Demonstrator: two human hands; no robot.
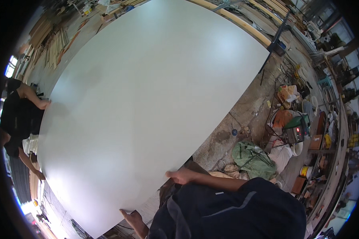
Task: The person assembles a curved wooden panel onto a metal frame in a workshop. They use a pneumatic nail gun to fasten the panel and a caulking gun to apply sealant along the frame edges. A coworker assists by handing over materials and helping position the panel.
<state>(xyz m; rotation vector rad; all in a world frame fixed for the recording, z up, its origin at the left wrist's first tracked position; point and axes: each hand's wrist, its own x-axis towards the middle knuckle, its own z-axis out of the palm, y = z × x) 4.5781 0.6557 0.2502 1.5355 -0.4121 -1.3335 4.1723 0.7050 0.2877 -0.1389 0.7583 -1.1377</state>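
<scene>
A large white panel (139, 95) fills the middle of the head view, its surface smooth and pale. My right hand (182, 175) grips the near edge, thumb on top and the other fingers hidden beneath. Lower and farther left, my left hand (134, 219) holds the same edge near the corner, also with its thumb up and fingers mostly out of sight. At the left side stands another person in dark clothes (22, 115); one of that person's hands (44, 104) is at the panel's left edge, the other (40, 175) close beside that edge.
Past the far right corner is a dark metal clamp-like bar (278, 34) beside wooden beams (243, 24). A green sack (253, 161), a machine with a lit red display (294, 134) and cables (289, 71) lie on the right floor. Timber strips (56, 47) are stacked far left.
</scene>
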